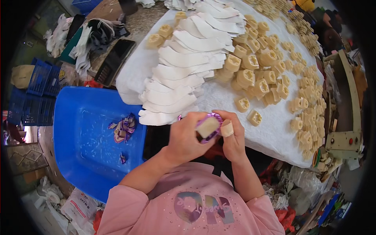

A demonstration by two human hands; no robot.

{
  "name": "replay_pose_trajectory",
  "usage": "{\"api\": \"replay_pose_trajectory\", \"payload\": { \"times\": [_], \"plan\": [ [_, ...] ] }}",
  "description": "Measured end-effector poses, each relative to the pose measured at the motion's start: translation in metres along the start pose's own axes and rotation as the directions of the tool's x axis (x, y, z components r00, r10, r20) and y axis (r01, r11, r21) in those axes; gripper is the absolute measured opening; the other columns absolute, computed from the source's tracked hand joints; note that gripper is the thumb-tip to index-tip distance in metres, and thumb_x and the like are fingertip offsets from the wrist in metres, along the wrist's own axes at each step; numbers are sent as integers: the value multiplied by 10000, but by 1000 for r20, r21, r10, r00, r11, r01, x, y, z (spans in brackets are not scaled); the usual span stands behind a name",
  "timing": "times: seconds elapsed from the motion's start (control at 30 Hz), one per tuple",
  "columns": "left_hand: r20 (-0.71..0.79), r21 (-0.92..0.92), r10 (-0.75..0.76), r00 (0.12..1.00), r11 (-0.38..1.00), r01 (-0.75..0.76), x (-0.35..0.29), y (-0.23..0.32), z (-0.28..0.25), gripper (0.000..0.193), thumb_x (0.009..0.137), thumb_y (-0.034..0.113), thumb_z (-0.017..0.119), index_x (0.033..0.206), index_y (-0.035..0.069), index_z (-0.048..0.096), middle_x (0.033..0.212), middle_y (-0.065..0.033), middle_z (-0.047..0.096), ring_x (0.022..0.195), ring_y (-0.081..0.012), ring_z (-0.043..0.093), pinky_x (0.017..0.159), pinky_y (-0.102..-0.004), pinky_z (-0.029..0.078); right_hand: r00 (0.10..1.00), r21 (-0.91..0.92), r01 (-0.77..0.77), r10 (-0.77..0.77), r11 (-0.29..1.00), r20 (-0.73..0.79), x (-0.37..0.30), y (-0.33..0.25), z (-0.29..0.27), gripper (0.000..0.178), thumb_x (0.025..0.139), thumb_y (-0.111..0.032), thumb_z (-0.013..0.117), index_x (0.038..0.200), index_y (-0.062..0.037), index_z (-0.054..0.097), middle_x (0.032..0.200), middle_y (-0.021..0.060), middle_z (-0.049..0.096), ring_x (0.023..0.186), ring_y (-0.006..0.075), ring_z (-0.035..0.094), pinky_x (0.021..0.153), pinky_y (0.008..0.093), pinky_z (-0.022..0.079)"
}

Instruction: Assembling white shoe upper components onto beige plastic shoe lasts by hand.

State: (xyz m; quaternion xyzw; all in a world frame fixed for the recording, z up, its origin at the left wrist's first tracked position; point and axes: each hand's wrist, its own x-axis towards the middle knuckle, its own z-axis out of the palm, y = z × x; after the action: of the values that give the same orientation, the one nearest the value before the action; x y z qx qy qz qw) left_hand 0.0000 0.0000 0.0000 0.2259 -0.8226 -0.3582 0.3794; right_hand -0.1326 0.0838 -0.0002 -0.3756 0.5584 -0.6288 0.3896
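Both my hands are raised just in front of the near edge of the white-covered table (pixel 219 102). My left hand (pixel 182 135) is closed on a small piece with a shiny purple rim and a beige inside (pixel 208 128); its exact kind I cannot make out. Fingers of my right hand (pixel 234 135) pinch the same piece from the other side. A beige wrap (pixel 226 128) covers my right thumb. Several similar purple-and-beige pieces (pixel 124 127) lie in the blue basin (pixel 78 133) at my left.
Overlapping white curved strips (pixel 176 74) run up the table's left part. Beige hollow blocks (pixel 262 66) are heaped right of them, with more stacks (pixel 309 113) along the right edge. A dark slotted tray (pixel 114 62) and blue crates (pixel 41 80) stand left. A metal frame (pixel 344 105) stands right.
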Motion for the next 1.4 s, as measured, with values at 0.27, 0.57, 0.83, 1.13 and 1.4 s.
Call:
{"api": "replay_pose_trajectory", "payload": {
  "times": [0.27, 0.57, 0.83, 1.13, 1.4],
  "plan": [
    [-478, 30, -279, 833, 943, 332, -67, -64, -82, 406, 718, 87, 702, 1067, -3, 515, 982, -118, 524, 899, -186, 529, 809, -302, 435, 827, -674, 533, -481, 511, 289, 45, -1, 30, 298, 667, 7, 648, 957, -42, 596, 919, 98, 546, 841, 291, 469, 722, 382, 390],
    [-535, 593, -261, 804, 562, 577, -110, -96, -103, 402, 736, 20, 614, 1131, 0, 539, 1036, -127, 507, 874, -294, 502, 827, -378, 409, 853, -880, 398, -458, 261, 250, 68, -6, 45, 199, 681, -74, 651, 877, -53, 624, 870, 44, 547, 887, 237, 477, 775, 388, 316],
    [-101, 249, 176, 979, 957, -146, -20, -34, -58, 391, 667, -71, 612, 1051, -7, 582, 994, -161, 588, 966, -336, 569, 868, -393, 447, 903, -891, 303, -400, 337, 156, 73, 3, 60, 112, 713, -128, 656, 798, -80, 601, 831, 43, 529, 852, 237, 472, 783, 396, 299],
    [68, 352, 163, 984, 919, -176, -8, -38, -34, 307, 694, -52, 595, 1001, -54, 581, 1048, -194, 608, 1018, -324, 596, 886, -397, 481, 870, -758, 433, -446, 487, 210, 69, -6, 69, 141, 692, -45, 615, 821, -55, 558, 856, 92, 503, 854, 275, 458, 719, 396, 349],
    [93, 225, 81, 992, 969, -101, -12, -35, -39, 400, 721, -46, 596, 1114, -56, 521, 1079, -232, 582, 1007, -378, 584, 887, -414, 474, 962, 342, 274, -259, 899, -90, 47, -74, 68, 129, 896, 3, 507, 996, 18, 426, 881, 121, 585, 774, 168, 626, 706, 274, 525]
  ]
}}
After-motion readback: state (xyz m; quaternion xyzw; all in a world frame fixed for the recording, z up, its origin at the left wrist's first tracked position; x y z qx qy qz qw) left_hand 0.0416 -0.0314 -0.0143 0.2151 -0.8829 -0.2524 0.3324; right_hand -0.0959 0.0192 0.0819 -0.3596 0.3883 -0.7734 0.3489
